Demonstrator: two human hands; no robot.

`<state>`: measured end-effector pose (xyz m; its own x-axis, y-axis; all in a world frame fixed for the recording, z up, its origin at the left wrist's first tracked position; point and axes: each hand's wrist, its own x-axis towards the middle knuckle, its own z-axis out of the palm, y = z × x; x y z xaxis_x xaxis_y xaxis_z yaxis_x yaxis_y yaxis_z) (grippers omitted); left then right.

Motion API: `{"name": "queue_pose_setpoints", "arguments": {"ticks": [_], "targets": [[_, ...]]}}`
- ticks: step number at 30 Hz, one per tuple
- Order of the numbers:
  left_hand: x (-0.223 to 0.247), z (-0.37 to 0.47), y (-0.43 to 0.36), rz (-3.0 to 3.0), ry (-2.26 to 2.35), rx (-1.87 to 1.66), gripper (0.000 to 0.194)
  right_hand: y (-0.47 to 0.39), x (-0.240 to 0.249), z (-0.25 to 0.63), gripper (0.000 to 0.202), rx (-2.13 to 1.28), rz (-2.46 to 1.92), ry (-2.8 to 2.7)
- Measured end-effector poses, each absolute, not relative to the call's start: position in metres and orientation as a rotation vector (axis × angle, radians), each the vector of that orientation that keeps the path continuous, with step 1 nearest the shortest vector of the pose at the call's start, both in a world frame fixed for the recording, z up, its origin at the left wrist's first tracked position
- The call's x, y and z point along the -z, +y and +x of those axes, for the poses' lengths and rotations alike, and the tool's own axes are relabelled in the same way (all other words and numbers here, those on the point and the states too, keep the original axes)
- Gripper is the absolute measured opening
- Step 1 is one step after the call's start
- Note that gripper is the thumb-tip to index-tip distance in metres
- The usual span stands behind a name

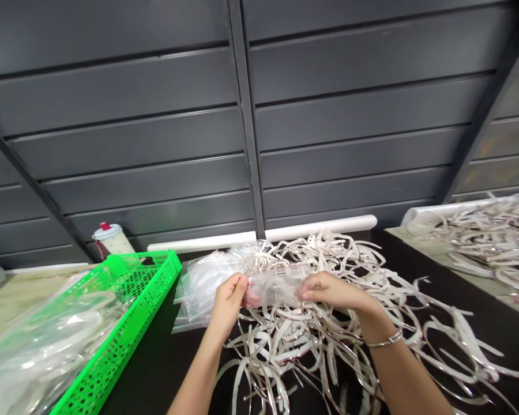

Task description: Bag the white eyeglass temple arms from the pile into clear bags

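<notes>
A clear plastic bag [277, 287] is stretched between my two hands, above a heap of tangled pale strips [281, 346]. My left hand [231, 297] pinches the bag's left end, thumb on top, with some fingers showing pink through the plastic. At the right end, my right hand [328, 290] has its fingers closed on the bag, their tips partly behind or inside the film. Something pale shows through the bag, too blurred to make out. Flat clear bags [203, 282] lie stacked just left of my left hand.
On the left stands a green perforated basket [125, 328] holding filled clear bags [64, 340]. Behind it is a white bottle [112, 239] with a red top. White rolls [320, 227] line the grey panelled wall [190, 132]. More strips [493, 242] lie at the far right.
</notes>
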<state>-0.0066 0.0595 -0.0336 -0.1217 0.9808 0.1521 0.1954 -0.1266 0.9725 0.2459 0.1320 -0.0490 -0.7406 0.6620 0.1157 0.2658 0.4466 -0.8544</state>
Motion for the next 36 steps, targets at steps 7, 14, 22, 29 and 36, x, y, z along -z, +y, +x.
{"name": "queue_pose_setpoints", "arguments": {"ticks": [7, 14, 22, 29, 36], "targets": [[0.028, -0.001, 0.053, 1.417, 1.384, -1.309, 0.034, 0.119, 0.03, 0.241, 0.025, -1.198, -0.821, -1.926], [0.023, 0.0, 0.048, 1.483, 1.417, -1.253, 0.032, 0.116, 0.029, 0.239, 0.025, -1.007, -0.977, -1.961], [0.021, 0.003, 0.041, 1.681, 1.439, -1.182, 0.027, 0.095, 0.015, 0.229, 0.025, -0.857, -0.98, -2.156], [0.017, 0.02, 0.027, 2.062, 1.43, -1.02, 0.03, 0.066, 0.016, 0.196, 0.025, -0.44, -0.836, -2.301], [0.016, 0.006, 0.032, 1.852, 1.462, -1.279, 0.029, 0.088, 0.008, 0.246, 0.034, -0.81, -0.989, -2.239]]}}
